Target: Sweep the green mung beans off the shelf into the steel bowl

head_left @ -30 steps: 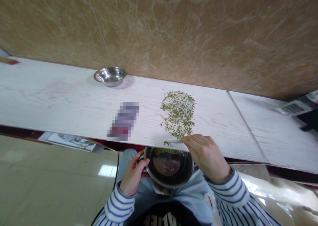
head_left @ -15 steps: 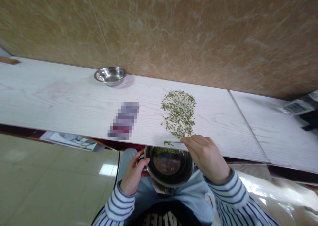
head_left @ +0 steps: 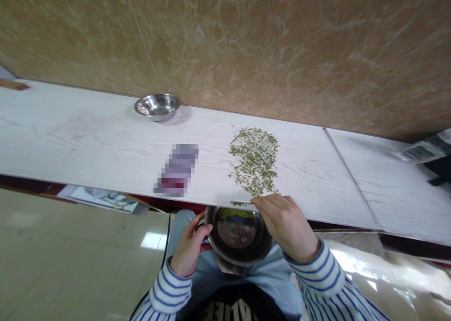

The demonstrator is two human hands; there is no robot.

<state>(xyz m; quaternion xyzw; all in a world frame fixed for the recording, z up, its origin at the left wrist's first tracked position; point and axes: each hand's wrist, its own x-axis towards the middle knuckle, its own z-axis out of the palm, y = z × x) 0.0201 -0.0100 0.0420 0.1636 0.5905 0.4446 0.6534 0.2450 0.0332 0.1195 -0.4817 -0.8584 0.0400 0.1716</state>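
Note:
My left hand (head_left: 192, 243) grips the left rim of a deep metal bowl (head_left: 239, 257), thumb at the rim, below the table's front edge. Small green beans (head_left: 236, 213), like mung beans, lie along the bowl's far side. My right hand (head_left: 285, 224) is closed at the table edge over the bowl's right side. It pinches a thin, light-coloured strip (head_left: 243, 202) that points left along the edge; its exact kind is unclear. A few beans lie just in front of the strip. Beyond, a loose patch of green beans (head_left: 255, 159) mixed with white grains covers part of the tabletop.
A small, shallow metal bowl (head_left: 157, 107) stands by the wall at the back left. A blurred-out oblong thing (head_left: 178, 169) lies left of the beans. The white table (head_left: 310, 170) is narrow, with a seam at the right. Plastic packaging (head_left: 423, 152) lies at far right.
My right hand has moved a little to the left and towards me with the strip, and the few beans by it sit closer to the edge. My left hand and bowl stay put.

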